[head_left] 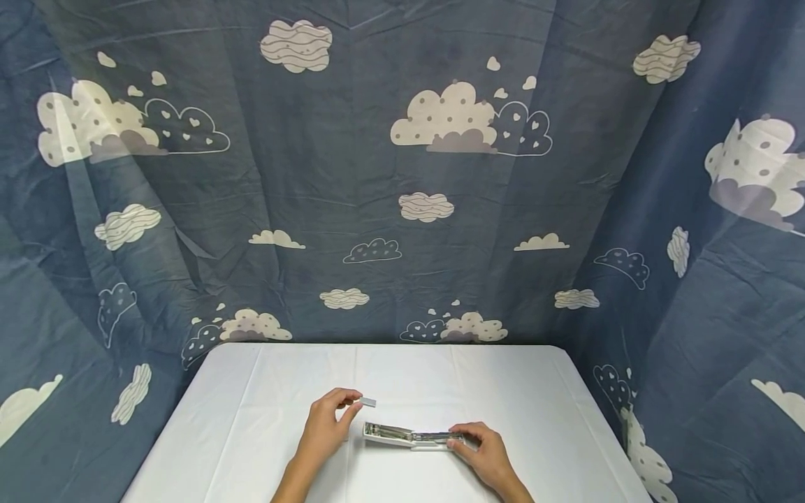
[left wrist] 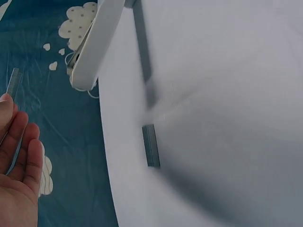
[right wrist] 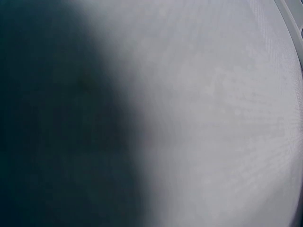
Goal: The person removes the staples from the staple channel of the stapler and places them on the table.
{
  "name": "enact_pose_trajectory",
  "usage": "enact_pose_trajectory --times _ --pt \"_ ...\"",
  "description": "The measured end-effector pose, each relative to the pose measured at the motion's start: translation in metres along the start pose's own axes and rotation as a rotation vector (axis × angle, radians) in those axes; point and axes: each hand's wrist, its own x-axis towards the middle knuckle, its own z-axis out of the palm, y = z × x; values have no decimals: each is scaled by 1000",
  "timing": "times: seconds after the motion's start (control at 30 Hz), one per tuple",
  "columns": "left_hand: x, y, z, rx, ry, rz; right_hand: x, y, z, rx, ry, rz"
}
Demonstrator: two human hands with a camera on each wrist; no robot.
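Note:
Between thumb and fingertips, my left hand point(head_left: 328, 426) pinches a short grey strip of staples point(head_left: 368, 402), held up to the left of and above a white stapler. The stapler point(head_left: 388, 441) is swung open, its metal inside facing up. My right hand point(head_left: 483, 454) grips the stapler's right end, thumb in front and fingers behind. In the left wrist view, the left hand point(left wrist: 19, 163) shows at the left edge with the staple strip point(left wrist: 14, 81) standing out past the thumb. The stapler point(left wrist: 97, 47) hangs over the table's edge line there. The right wrist view is mostly blur.
A second staple strip point(left wrist: 151, 145) lies on the white table point(left wrist: 227, 94), seen in the left wrist view. Dark blue curtains point(head_left: 352, 175) with cloud prints stand behind the table point(head_left: 283, 377) and along both its sides.

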Motion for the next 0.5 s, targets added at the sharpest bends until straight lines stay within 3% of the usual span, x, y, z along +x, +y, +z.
enact_pose_trajectory --times 0.5 --pt "-9 -25 -22 69 93 -52 -1 2 1 29 14 -27"
